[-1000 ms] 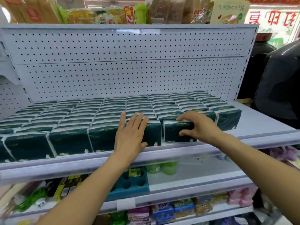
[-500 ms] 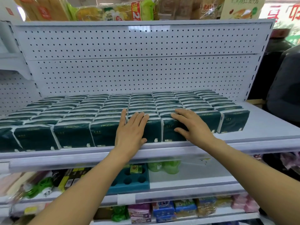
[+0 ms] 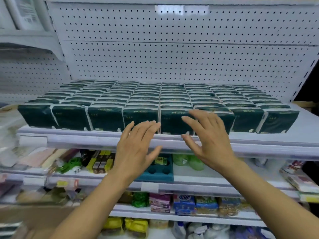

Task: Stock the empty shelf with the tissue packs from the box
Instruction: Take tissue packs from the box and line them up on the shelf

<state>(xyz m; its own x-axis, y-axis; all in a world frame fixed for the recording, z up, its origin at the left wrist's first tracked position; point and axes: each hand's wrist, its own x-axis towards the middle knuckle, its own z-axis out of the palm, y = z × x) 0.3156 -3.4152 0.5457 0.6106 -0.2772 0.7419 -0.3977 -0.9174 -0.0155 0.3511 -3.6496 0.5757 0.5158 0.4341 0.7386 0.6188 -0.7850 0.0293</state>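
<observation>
Dark green tissue packs stand in several tight rows across the white shelf, reaching back to the pegboard. My left hand hovers with spread fingers just in front of the shelf's front edge, holding nothing. To its right, my right hand is also spread and empty, partly covering the front pack of one middle row. Neither hand touches a pack as far as I can tell. The box is at the bottom left, a brown cardboard box.
A white pegboard back wall rises behind the packs. Below are lower shelves with a teal holed tray, green bottles, and assorted packaged goods. A bare strip of shelf lies right of the packs.
Both hands have lifted off the front tissue packs and pulled back toward me with fingers spread. The view has moved closer and tilted down.
</observation>
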